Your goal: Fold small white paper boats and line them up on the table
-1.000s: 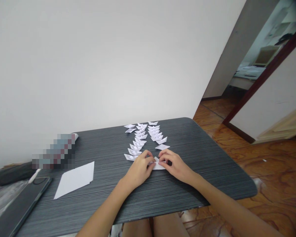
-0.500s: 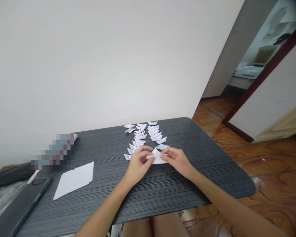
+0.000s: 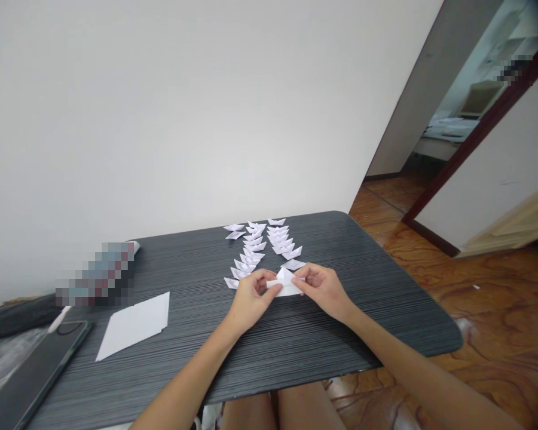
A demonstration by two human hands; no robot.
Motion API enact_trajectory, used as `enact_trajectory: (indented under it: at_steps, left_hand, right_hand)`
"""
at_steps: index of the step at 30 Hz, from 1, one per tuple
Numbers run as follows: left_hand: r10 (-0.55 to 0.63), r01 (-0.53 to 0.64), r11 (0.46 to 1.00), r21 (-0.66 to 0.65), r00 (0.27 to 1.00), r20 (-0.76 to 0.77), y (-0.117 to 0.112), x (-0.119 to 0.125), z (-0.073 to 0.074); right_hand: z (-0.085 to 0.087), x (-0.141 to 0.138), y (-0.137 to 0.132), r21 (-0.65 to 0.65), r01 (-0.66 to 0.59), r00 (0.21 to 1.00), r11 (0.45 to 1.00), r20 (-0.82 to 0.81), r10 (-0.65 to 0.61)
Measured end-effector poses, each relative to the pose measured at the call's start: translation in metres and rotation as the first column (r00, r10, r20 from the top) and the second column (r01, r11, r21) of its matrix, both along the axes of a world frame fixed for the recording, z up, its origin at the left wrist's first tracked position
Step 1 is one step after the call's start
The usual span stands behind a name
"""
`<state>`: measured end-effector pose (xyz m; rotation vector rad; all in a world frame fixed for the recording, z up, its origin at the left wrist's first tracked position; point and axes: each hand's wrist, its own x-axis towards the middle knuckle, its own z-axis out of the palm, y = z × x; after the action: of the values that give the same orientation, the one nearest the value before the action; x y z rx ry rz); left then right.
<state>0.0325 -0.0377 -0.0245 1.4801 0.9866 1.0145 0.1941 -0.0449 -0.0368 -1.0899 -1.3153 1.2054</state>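
Head view: the left hand (image 3: 253, 300) and the right hand (image 3: 325, 294) each pinch one end of a small white folded-paper piece with a pointed peak (image 3: 287, 289), thumbs on its near face and fingers behind. It sits between the hands, over the dark wood-grain table (image 3: 367, 292); whether it touches the surface I cannot tell. A second ago the fingers crowded over its middle; now they have moved apart to its ends, baring the peak and the band below. To my eye, this means the folding has given way to holding the shape by its edges, not yet a finished boat. Beyond the left hand runs a column of white folded-paper boats (image 3: 252, 257), with a second column of white paper boats (image 3: 281, 245) beyond the right fingertips. Well left of the left hand lie flat white paper sheets (image 3: 134, 325).
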Motion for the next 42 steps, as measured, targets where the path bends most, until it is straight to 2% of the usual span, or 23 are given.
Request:
enact_trajectory:
  at_steps: [4, 7, 11, 16, 22, 26, 29, 31, 33, 34, 36, 38, 39, 40, 42]
  left_hand:
    - [-0.066, 0.076, 0.993, -0.090, 0.992, 0.109, -0.002, 0.003, 0.003]
    - [-0.089, 0.104, 0.986, -0.126, 0.989, 0.120, -0.003, 0.002, 0.005]
    - [-0.118, 0.130, 0.983, -0.128, 0.988, 0.095, -0.003, -0.001, 0.006]
    - [-0.189, 0.194, 0.977, -0.095, 0.981, 0.053, -0.005, 0.000, 0.007]
    - [-0.249, 0.258, 0.960, -0.109, 0.965, 0.085, -0.004, -0.002, 0.009]
    - [-0.311, 0.329, 0.936, -0.123, 0.940, 0.142, 0.000, -0.007, 0.015]
    - [-0.299, 0.311, 0.944, -0.110, 0.948, 0.110, 0.004, -0.012, 0.018]
    - [-0.216, 0.217, 0.976, -0.018, 0.976, 0.005, 0.006, -0.016, 0.019]
    - [-0.090, 0.121, 0.972, 0.204, 0.984, -0.153, 0.006, -0.019, 0.019]
    - [-0.047, 0.131, 0.934, 0.331, 0.967, -0.250, 0.005, -0.020, 0.019]
    - [0.002, 0.237, 0.830, 0.504, 0.903, -0.429, 0.003, -0.019, 0.017]
    - [0.031, 0.289, 0.765, 0.575, 0.876, -0.481, 0.000, -0.017, 0.015]
    - [0.055, 0.267, 0.752, 0.603, 0.886, -0.460, 0.000, -0.015, 0.013]
    - [0.075, 0.229, 0.759, 0.610, 0.899, -0.432, -0.001, -0.014, 0.012]
    - [0.100, 0.151, 0.810, 0.567, 0.917, -0.387, -0.001, -0.012, 0.011]
  right_hand:
    - [0.001, -0.001, -0.002, 0.048, -0.041, 0.998, 0.998, 0.042, 0.039]
    - [0.002, -0.002, -0.003, 0.039, -0.044, 0.998, 0.998, 0.037, 0.042]
    - [0.001, -0.001, -0.003, -0.001, -0.080, 0.997, 0.997, -0.013, 0.080]
    - [0.002, -0.004, -0.003, 0.032, -0.143, 0.989, 0.989, -0.024, 0.144]
    - [0.007, -0.001, -0.004, -0.013, -0.273, 0.962, 0.962, 0.000, 0.273]
    - [0.005, 0.003, -0.002, 0.010, -0.279, 0.958, 0.960, -0.069, 0.279]
    - [0.003, 0.005, 0.001, -0.009, -0.257, 0.960, 0.966, -0.122, 0.254]
    - [0.004, 0.008, 0.002, -0.044, -0.188, 0.967, 0.981, -0.184, 0.177]
    - [0.006, 0.010, 0.003, -0.108, -0.121, 0.963, 0.987, -0.253, 0.091]
    - [0.007, 0.011, 0.003, -0.145, -0.117, 0.957, 0.982, -0.282, 0.072]
    - [0.008, 0.012, 0.003, -0.198, -0.172, 0.939, 0.965, -0.329, 0.100]
    - [0.008, 0.012, 0.002, -0.207, -0.256, 0.916, 0.944, -0.364, 0.168]
    - [0.008, 0.012, 0.002, -0.201, -0.289, 0.907, 0.936, -0.370, 0.200]
    - [0.007, 0.011, 0.002, -0.190, -0.312, 0.902, 0.931, -0.368, 0.227]
    - [0.005, 0.010, 0.003, -0.143, -0.315, 0.911, 0.938, -0.323, 0.256]
